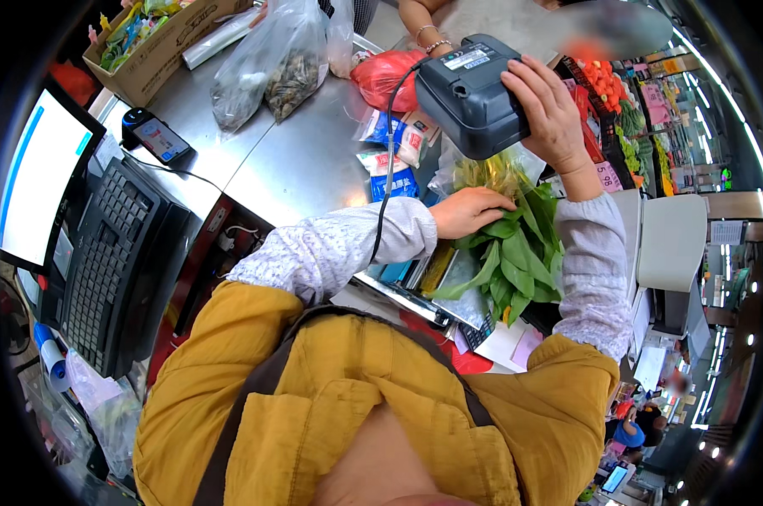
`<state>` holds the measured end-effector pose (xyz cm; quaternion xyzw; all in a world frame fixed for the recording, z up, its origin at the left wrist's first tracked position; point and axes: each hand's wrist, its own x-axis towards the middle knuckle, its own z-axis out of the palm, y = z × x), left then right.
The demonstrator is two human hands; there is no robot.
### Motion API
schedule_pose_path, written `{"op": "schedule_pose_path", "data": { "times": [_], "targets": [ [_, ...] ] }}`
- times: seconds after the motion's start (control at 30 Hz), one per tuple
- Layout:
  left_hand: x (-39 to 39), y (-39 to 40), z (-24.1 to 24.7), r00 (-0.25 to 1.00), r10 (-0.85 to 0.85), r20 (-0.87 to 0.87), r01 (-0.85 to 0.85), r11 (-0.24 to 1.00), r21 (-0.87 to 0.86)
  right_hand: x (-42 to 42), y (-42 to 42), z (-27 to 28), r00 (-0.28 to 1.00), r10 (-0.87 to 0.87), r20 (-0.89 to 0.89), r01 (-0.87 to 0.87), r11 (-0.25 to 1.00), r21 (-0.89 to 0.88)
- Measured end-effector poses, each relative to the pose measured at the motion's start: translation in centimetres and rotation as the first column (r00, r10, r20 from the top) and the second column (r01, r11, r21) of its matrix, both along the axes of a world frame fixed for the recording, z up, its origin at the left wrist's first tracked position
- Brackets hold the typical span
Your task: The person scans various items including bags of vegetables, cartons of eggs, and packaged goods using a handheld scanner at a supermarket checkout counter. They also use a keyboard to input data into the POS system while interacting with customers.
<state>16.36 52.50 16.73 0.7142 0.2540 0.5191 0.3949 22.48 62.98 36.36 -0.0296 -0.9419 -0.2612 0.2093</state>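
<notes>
My right hand (549,114) grips the side of a black box-shaped scanner (473,95), held tilted above the counter. From the scanner a dark cable (391,139) runs down past my left sleeve. Below it, my left hand (473,212) has its fingers curled over a bunch of leafy greens (514,259); the thumb's grip is partly hidden. The stems sit in a clear plastic bag (448,167), and the leaves spread toward me over an open drawer (413,284). Two blue-and-white salt packets (391,180) lie left of the scanner.
Along the far side of the steel counter (280,164) are filled clear bags (274,69) and a red plastic bag (387,79). A person's arm (422,25) reaches in beyond. At left stand a phone-like payment device (157,136), a keyboard (112,253) and a monitor (46,183).
</notes>
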Motion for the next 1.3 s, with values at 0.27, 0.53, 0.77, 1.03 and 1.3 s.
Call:
{"op": "schedule_pose_path", "data": {
  "times": [0.27,0.53,0.77,1.03,1.3],
  "targets": [
    [-2.1,1.3,-3.3,0.97,0.191,-0.149,-0.061,0.787,0.614,3.0,3.3,-6.6,0.992,-0.094,0.084,0.098,0.994,-0.046],
    [-8.7,-0.4,-3.1,0.809,0.576,-0.119,-0.372,0.657,0.655,1.1,-6.3,-1.2,0.996,-0.027,-0.088,0.005,0.972,-0.236],
    [-24.6,-11.1,-4.6,0.377,0.884,-0.276,-0.798,0.462,0.387,-7.5,-14.9,-0.5,0.954,0.297,0.048,-0.213,0.779,-0.59],
    [-29.2,-29.5,-2.1,-0.138,0.796,-0.589,-0.921,0.115,0.371,-13.7,-20.1,-8.1,0.889,0.372,0.267,-0.086,0.709,-0.7],
    [-30.4,-29.6,-1.5,-0.215,0.734,-0.645,-0.886,0.131,0.444,-13.4,-24.5,-11.4,0.927,0.302,0.223,0.001,0.592,-0.806]
  ]
}}
